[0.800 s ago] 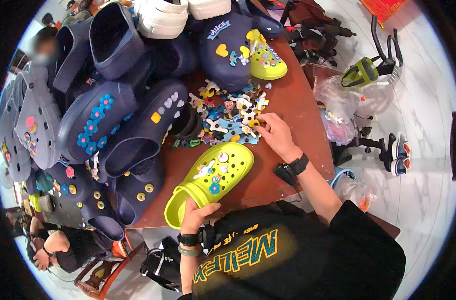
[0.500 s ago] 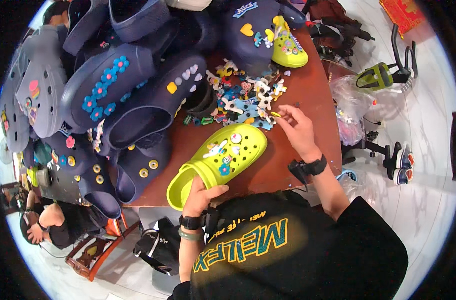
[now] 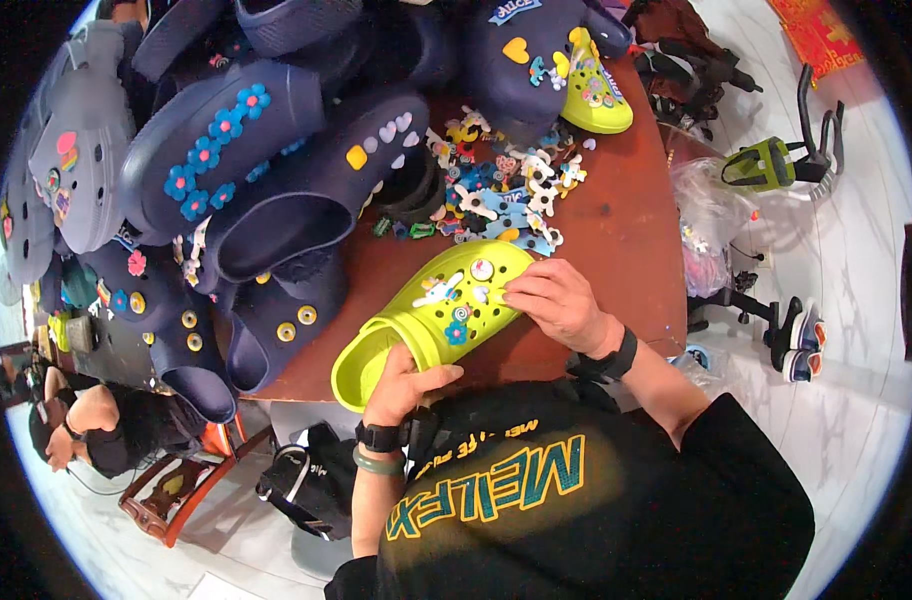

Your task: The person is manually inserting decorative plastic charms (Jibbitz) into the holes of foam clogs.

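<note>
A lime-green clog [image 3: 431,320] lies tilted with its heel toward me. White, blue and pink charms sit in its holes. My left hand [image 3: 401,385] grips the heel rim, fingers inside the opening and thumb along the outer side. At the toe's right side my right hand [image 3: 556,300] is closed in a pinch, fingertips against the upper. The small yellow shoe charm it held a moment before is hidden by the fingers. Just beyond the toe spreads a pile of loose shoe charms [image 3: 501,195] in mixed colours.
Oversized navy clogs [image 3: 216,160] crowd the brown table's [image 3: 616,210] left and back. Another lime-green clog [image 3: 593,95] leans against a navy one. Clear plastic bags [image 3: 701,205] hang off the right edge. Someone with folded arms [image 3: 86,420] sits at the lower left, beside a wooden chair [image 3: 176,490].
My right hand has moved from beside the charm pile, carrying a small yellow charm, down and left onto the clog's toe. My left hand keeps its hold on the heel.
</note>
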Available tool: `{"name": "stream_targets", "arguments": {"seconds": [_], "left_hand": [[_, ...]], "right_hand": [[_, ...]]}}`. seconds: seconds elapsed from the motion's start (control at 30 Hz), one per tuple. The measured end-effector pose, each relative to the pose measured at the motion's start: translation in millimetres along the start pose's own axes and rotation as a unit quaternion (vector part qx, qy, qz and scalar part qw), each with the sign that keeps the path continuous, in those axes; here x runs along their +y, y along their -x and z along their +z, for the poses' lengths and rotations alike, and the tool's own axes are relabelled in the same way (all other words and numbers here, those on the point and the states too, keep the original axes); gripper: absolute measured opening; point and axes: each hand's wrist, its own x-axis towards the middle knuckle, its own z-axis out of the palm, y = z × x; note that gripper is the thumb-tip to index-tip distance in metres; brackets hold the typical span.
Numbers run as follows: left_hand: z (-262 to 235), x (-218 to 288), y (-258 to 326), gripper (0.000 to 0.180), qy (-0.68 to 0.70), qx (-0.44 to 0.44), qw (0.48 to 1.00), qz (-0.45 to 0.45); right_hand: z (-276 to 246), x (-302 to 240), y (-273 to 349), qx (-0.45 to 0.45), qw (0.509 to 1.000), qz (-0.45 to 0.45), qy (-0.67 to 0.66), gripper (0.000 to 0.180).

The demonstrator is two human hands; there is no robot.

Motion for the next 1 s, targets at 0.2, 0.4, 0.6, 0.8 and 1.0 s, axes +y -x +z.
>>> {"name": "stream_targets", "arguments": {"seconds": [0.2,0.4,0.6,0.8,1.0], "left_hand": [[-1,0,-1,0.054,0.009,-0.008,1.0,0.0],[0,2,-1,0.051,0.005,-0.017,1.0,-0.01],[0,1,-2,0.049,-0.018,-0.02,1.0,0.002],[0,0,-1,0.048,-0.002,-0.012,1.0,0.006],[2,0,-4,0.047,-0.006,-0.008,1.0,-0.002]], "right_hand": [[3,-7,6,0.003,0.998,-0.033,-0.052,0.028],[2,-17,9,-0.03,0.999,-0.029,0.032,0.03],[-15,-45,5,-0.195,0.961,-0.074,0.179,0.032],[-18,-49,-21,-0.278,0.914,-0.195,0.222,0.029],[-3,-50,-15,-0.314,0.904,-0.204,0.208,0.027]]}}
